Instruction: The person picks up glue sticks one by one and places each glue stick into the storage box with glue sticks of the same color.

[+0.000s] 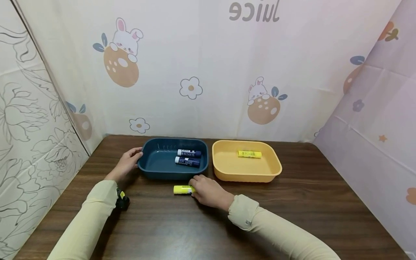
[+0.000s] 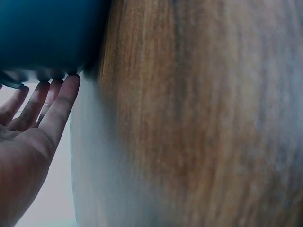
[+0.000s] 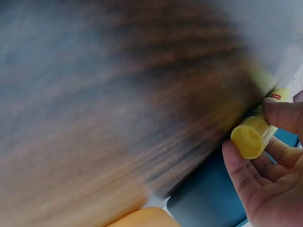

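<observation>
My right hand [image 1: 208, 191] pinches one end of a yellow glue stick [image 1: 182, 189] lying on the table in front of the blue tray. In the right wrist view, thumb and fingers are on either side of the glue stick [image 3: 253, 137], its round end facing the camera. My left hand [image 1: 127, 163] is at the left end of the blue tray [image 1: 162, 175]; in the left wrist view its extended fingertips [image 2: 71, 85] touch the tray's wall [image 2: 47, 38]. Inside that tray lie two dark blue glue sticks with white caps, one [image 1: 189, 153] behind the other [image 1: 187, 161].
Right of the blue tray stands a yellow tray [image 1: 247, 177] holding another yellow glue stick [image 1: 249, 154]. Both trays sit near the back of the brown wooden table [image 1: 156, 224]. A printed curtain [image 1: 221, 72] hangs behind and around it.
</observation>
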